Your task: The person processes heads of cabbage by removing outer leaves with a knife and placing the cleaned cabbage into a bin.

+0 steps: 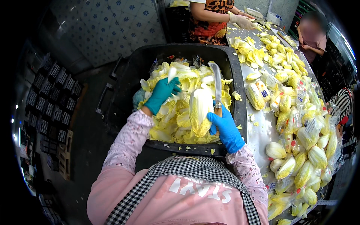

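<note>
My left hand [163, 92], in a green glove, is over the bin's left part. A blurred white piece of cabbage leaf [171, 74] shows at its fingers; whether it is gripped is unclear. In a blue glove, my right hand [225, 123] grips a knife [217, 84] by its wooden handle, the curved blade pointing up and away from me. A trimmed napa cabbage head [200, 109] stands against the same hand's thumb and fingers. Below both hands, yellow and white cabbage leaves [166, 126] fill much of a large black plastic bin [239, 92].
To the right runs a metal table [263, 132] piled with napa cabbages [305, 168], several in printed plastic wrap. Across the bin, a gloved co-worker [212, 22] works with a knife; another person [312, 39] is far right. Black crates [53, 98] and a wooden pallet [66, 154] stand left.
</note>
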`<action>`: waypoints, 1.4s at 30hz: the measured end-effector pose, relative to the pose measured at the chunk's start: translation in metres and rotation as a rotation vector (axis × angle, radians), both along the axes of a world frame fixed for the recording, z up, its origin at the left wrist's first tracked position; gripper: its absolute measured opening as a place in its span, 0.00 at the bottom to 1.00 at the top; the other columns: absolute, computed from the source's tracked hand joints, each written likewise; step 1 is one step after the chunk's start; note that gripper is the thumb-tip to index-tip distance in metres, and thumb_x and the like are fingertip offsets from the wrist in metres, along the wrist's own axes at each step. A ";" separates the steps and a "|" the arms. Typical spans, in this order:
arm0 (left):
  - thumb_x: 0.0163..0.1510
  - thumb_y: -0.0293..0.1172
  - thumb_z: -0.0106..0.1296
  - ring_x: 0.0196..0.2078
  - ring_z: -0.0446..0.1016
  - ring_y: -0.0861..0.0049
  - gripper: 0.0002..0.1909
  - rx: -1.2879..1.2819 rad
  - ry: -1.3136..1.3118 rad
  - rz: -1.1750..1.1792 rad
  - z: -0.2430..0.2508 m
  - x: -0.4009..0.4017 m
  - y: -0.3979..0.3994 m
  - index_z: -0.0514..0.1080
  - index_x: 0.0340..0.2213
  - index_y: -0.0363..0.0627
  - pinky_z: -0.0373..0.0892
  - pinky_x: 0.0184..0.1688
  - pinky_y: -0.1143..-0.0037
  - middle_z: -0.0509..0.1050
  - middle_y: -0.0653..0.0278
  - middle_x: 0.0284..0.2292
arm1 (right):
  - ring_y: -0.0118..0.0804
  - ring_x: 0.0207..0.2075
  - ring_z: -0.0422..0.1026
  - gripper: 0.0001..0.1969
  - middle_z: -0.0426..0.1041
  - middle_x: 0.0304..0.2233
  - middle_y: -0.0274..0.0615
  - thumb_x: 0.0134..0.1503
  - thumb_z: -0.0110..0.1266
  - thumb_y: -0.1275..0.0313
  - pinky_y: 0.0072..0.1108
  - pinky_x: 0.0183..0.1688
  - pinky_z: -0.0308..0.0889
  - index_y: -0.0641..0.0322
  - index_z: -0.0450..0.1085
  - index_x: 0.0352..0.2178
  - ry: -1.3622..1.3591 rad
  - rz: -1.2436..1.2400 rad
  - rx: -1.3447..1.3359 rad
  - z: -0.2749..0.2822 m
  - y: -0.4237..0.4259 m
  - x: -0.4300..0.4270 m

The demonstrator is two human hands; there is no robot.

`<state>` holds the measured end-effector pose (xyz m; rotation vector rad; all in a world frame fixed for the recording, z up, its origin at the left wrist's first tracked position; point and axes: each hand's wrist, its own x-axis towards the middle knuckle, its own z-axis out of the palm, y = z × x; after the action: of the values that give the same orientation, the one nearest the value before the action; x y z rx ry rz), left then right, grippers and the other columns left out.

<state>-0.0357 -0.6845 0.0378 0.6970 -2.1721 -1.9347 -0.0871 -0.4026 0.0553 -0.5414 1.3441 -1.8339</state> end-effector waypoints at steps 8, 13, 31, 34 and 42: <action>0.51 0.37 0.56 0.52 0.64 0.74 0.39 0.507 0.134 -0.226 0.042 0.010 0.089 0.49 0.58 0.39 0.64 0.52 0.76 0.63 0.61 0.51 | 0.32 0.40 0.69 0.33 0.68 0.40 0.43 0.44 0.66 0.66 0.21 0.40 0.67 0.65 0.58 0.49 0.385 -0.378 0.055 -0.004 -0.013 -0.004; 0.53 0.40 0.53 0.49 0.69 0.68 0.32 0.673 0.364 -0.326 0.045 0.008 0.110 0.56 0.54 0.37 0.68 0.50 0.72 0.67 0.55 0.48 | 0.29 0.41 0.68 0.32 0.69 0.41 0.39 0.44 0.66 0.68 0.21 0.43 0.66 0.64 0.60 0.48 0.288 -0.257 0.006 0.008 -0.012 0.001; 0.48 0.47 0.56 0.54 0.64 0.67 0.39 0.457 0.386 -0.406 0.029 0.011 0.110 0.54 0.55 0.38 0.62 0.55 0.71 0.64 0.56 0.52 | 0.23 0.26 0.68 0.27 0.68 0.33 0.35 0.44 0.66 0.64 0.14 0.22 0.65 0.59 0.62 0.44 0.321 -0.253 0.060 0.022 -0.010 -0.002; 0.46 0.42 0.60 0.52 0.66 0.67 0.38 0.383 0.422 -0.386 0.033 0.016 0.112 0.57 0.53 0.38 0.65 0.53 0.72 0.66 0.56 0.49 | 0.22 0.26 0.67 0.27 0.68 0.33 0.35 0.44 0.66 0.65 0.14 0.22 0.65 0.59 0.63 0.44 0.261 -0.163 0.152 0.028 -0.009 -0.006; 0.39 0.42 0.67 0.44 0.70 0.74 0.41 0.190 0.488 -0.190 0.025 0.015 0.115 0.59 0.51 0.38 0.67 0.48 0.75 0.69 0.60 0.44 | 0.23 0.26 0.68 0.26 0.68 0.31 0.36 0.44 0.65 0.67 0.14 0.19 0.65 0.60 0.63 0.44 0.227 -0.154 0.077 0.033 -0.003 -0.001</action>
<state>-0.0207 -0.5693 0.0623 0.0214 -1.8223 -2.1406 -0.0879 -0.4058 0.0883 -0.6361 1.6411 -1.8776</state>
